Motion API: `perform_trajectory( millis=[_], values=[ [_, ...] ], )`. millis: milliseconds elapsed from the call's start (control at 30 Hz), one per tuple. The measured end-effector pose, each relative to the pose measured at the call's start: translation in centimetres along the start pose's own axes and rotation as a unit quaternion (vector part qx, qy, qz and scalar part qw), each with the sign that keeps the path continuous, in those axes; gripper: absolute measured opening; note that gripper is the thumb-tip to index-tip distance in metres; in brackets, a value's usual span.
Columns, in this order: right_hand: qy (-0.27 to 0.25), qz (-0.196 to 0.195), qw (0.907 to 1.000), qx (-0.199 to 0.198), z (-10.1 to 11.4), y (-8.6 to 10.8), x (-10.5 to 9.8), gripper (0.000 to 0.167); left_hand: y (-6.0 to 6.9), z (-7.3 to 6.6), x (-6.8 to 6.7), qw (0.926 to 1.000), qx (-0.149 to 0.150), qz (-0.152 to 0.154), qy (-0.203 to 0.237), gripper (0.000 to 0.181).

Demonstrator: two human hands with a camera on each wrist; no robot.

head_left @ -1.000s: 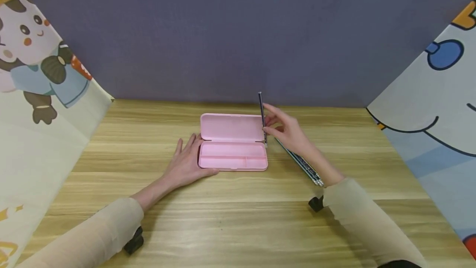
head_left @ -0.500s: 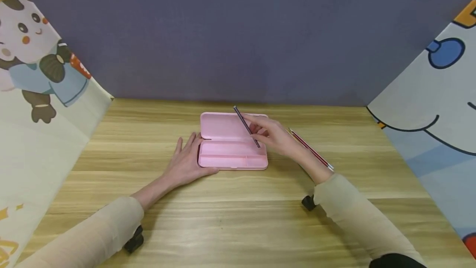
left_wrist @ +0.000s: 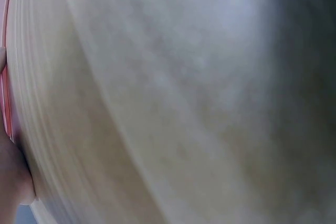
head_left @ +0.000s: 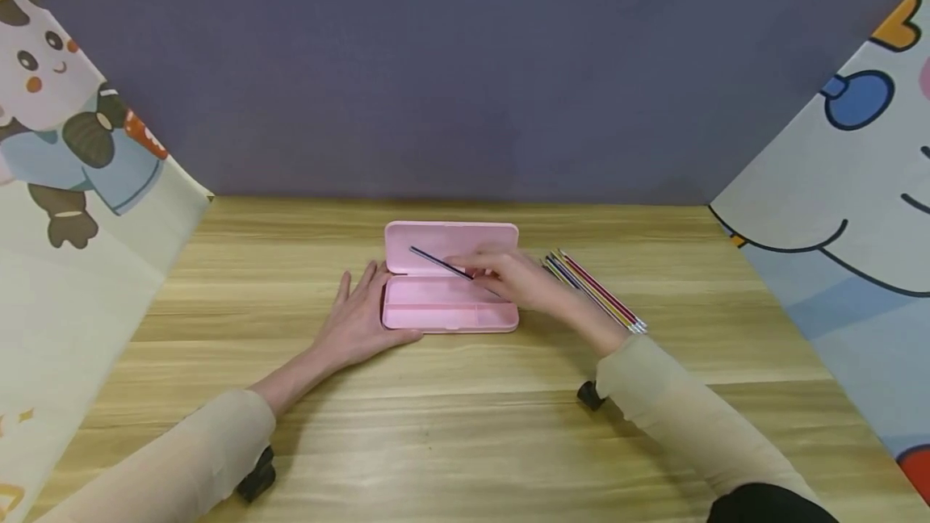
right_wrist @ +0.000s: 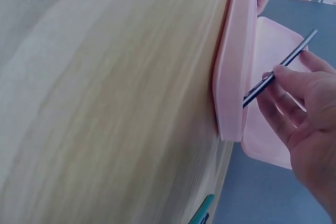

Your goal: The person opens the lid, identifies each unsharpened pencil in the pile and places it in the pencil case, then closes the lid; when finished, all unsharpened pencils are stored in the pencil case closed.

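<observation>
A pink pencil case (head_left: 432,318) lies with its lid (head_left: 403,239) folded back; low dividers split its tray. My left hand (head_left: 359,320) rests against the left side, fingers spread and thumb along the front edge. Only a bit of that hand (left_wrist: 11,179) shows in the left wrist view. Over the case, my right hand (head_left: 519,279) pinches a dark pencil (head_left: 434,260) between thumb and fingers. In the right wrist view the pencil (right_wrist: 290,59) slants, its lower end at the rim of the case wall (right_wrist: 233,85); whether it touches the tray bottom I cannot tell.
Several pencils (head_left: 601,293) in red, yellow and dark colours lie bundled on the wooden table (head_left: 436,418), right of the case and partly beneath my right forearm. A dark grey wall (head_left: 465,71) stands behind the table, with cartoon-printed panels at both sides.
My right hand has carried the pencil left from the case's right edge to above the tray, tipping it from near upright to a flatter slant. My left hand stays put.
</observation>
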State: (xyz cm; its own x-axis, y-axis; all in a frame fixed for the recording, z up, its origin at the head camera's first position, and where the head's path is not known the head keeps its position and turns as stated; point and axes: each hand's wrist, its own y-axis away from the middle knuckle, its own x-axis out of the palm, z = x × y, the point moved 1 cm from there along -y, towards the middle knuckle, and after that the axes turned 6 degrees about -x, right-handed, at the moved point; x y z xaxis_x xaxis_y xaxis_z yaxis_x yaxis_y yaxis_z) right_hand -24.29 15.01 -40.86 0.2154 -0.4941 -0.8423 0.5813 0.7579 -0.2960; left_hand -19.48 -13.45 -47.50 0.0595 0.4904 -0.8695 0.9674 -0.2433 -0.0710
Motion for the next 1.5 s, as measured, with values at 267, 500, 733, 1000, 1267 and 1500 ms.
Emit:
perform_trajectory(
  millis=[267, 500, 733, 1000, 1267, 1500],
  values=[
    [0.043, 0.052, 0.9977, -0.01, 0.5, -0.6, 0.7, 0.044, -0.1, -0.1, 0.0, 0.9999, -0.006, 0.009, -0.003, 0.102],
    [0.077, 0.085, 0.9932, -0.019, 0.7, -0.8, 1.3, 0.041, 0.0, -0.2, -0.2, 0.9999, -0.005, 0.01, -0.003, 0.106],
    [0.101, 0.108, 0.9889, -0.014, 0.7, -0.7, 1.9, 0.036, -0.1, -0.4, -0.3, 0.9999, -0.003, 0.011, 0.0, 0.105],
    [0.101, 0.113, 0.9884, -0.015, 0.4, -0.3, 2.1, 0.034, -0.1, -0.3, -0.3, 0.9999, -0.004, 0.016, 0.0, 0.106],
    [0.079, 0.086, 0.9928, -0.025, 0.3, 0.1, 1.8, 0.032, 0.0, -0.3, -0.3, 0.9999, -0.004, 0.014, 0.001, 0.106],
    [-0.021, 0.033, 0.9992, -0.005, 0.1, 1.2, 0.4, 0.031, 0.1, -0.2, -0.3, 0.9999, -0.004, 0.013, 0.0, 0.105]
  ],
)
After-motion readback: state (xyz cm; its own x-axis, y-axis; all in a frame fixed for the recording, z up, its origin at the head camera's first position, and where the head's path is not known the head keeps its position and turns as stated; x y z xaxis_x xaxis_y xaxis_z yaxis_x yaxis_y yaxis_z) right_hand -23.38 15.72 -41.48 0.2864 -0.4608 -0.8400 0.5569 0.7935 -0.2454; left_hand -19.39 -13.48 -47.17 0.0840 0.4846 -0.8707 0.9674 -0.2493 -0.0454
